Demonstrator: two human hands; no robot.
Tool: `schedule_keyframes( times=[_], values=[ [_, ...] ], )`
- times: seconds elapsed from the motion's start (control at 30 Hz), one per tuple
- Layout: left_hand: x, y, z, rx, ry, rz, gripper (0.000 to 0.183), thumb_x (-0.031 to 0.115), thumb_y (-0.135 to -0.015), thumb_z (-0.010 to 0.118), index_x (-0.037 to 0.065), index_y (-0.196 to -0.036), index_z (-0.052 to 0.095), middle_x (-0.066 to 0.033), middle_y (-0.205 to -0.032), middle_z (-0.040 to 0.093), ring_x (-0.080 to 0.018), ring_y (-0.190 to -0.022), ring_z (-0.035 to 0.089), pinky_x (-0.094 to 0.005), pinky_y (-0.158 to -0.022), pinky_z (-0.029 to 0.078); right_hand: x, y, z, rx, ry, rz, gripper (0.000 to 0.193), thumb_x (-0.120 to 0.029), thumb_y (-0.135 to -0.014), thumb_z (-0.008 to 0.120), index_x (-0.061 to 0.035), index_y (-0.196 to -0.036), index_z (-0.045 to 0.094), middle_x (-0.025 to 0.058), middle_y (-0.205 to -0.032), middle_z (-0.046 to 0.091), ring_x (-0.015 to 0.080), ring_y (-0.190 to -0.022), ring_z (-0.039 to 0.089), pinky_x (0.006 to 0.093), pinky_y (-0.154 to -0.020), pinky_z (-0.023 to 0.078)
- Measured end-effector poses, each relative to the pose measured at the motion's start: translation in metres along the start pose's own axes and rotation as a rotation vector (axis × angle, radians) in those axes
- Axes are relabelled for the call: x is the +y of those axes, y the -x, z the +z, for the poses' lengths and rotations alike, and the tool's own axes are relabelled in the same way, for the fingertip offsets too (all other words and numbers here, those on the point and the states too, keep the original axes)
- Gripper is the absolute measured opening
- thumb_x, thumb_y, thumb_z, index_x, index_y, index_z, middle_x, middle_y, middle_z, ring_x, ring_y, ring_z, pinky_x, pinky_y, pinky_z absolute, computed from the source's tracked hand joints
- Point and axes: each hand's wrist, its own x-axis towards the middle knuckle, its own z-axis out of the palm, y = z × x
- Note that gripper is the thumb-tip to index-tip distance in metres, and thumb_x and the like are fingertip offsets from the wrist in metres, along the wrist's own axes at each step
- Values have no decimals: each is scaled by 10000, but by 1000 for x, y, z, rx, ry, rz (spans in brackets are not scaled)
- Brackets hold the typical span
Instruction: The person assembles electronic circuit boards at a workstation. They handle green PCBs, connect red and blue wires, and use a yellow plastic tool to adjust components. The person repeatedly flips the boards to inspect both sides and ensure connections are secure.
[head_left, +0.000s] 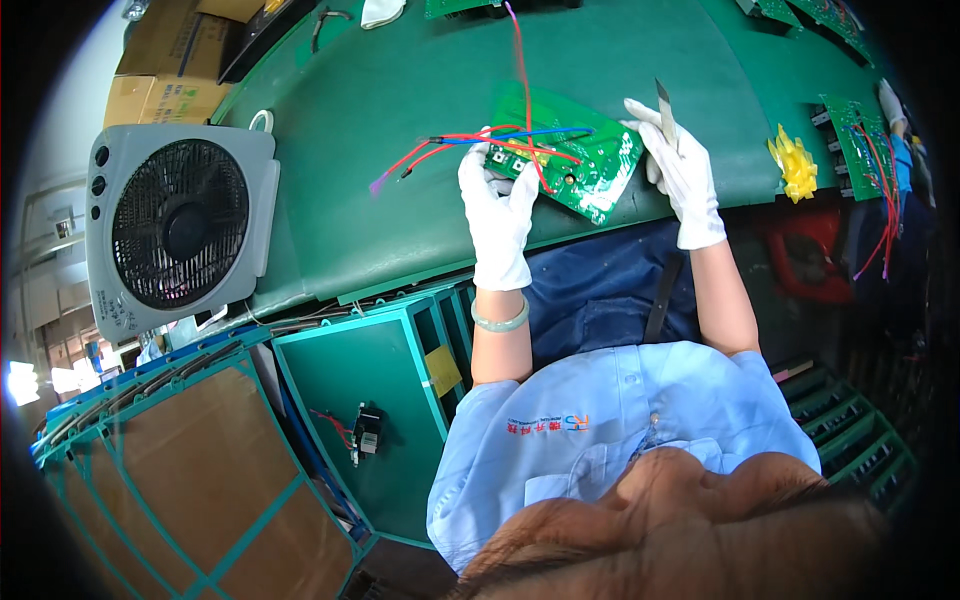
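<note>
fingers (524, 190) of the white-gloved left hand (500, 225) are pinched on the left end of a green circuit board (600, 165), held at the near edge of the green bench (400, 200). red wires (527, 100) and a blue wire (555, 131) lie across it. just beside its right edge, the gloved right hand (688, 180) grips a slim metal blade (664, 103), tip pointing away; whether those fingers touch the board, i cannot tell. a grey box fan (187, 230) stands at left.

White cloth gloves (695, 215) cover the left hand (500, 220) and right hand (682, 170), with a pale green bangle (500, 326) on the left; the light-blue short-sleeved shirt (620, 385) bears red, blue and orange lettering (550, 424).
</note>
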Motion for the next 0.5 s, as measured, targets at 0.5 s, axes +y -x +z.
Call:
schedule_keyframes(
  times=[0.5],
  values=[
    [49,22,15,7,-426,264,651,149,-858,741,-17,-1410,437,-200,-1418,481,-289,-1196,564,-400,-1022,447,2,84,-38,-263,51,-370,343,-117,-908,616,-13,-1232,656,108,-864,697,152,-698,650,280,-651,511]
  ],
)
